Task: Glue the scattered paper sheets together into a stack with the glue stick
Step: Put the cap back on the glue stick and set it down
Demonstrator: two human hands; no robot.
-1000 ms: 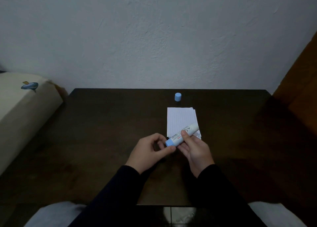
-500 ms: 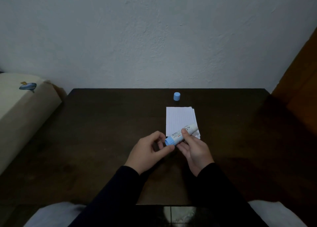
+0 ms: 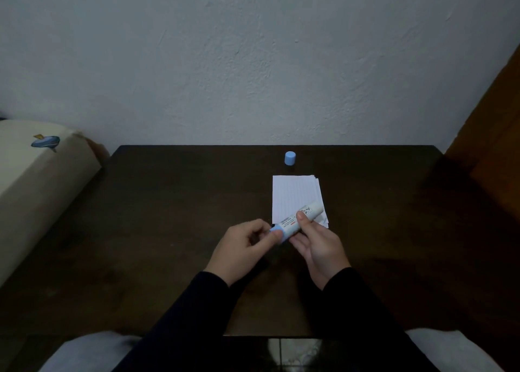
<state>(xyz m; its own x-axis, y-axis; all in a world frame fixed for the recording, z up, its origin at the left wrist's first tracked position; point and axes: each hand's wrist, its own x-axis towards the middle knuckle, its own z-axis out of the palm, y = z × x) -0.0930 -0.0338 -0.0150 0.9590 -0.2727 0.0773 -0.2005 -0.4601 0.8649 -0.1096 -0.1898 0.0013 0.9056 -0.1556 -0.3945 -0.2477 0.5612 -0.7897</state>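
The right hand (image 3: 318, 245) holds the glue stick (image 3: 297, 222) by its labelled barrel, thumb laid across the top and fingers curled beneath. The stick lies slanted — its pale open end points up and to the right, over the near edge of the paper, while its blue base end sits low and to the left. There the left hand (image 3: 242, 249) pinches that blue end between thumb and curled fingers. So both hands grip the same stick, one at the middle and one at the base, just above the dark wooden table (image 3: 168, 231).

Directly beyond the hands lies the stack of lined paper sheets (image 3: 294, 195), white, roughly squared up, with a few edges of lower sheets peeking out along the right side and near corner. The stick's open end hangs over the stack's near right corner; whether it touches the paper cannot be told.

Farther back, near the table's far edge, the blue cap (image 3: 290, 158) stands upright — apart from the stack, just behind it.

Dark sleeves (image 3: 197, 315) cover both forearms. To the left a cream cushion (image 3: 33, 180) with a small blue print sits beside the table, and a pale plastered wall (image 3: 253, 62) rises behind.
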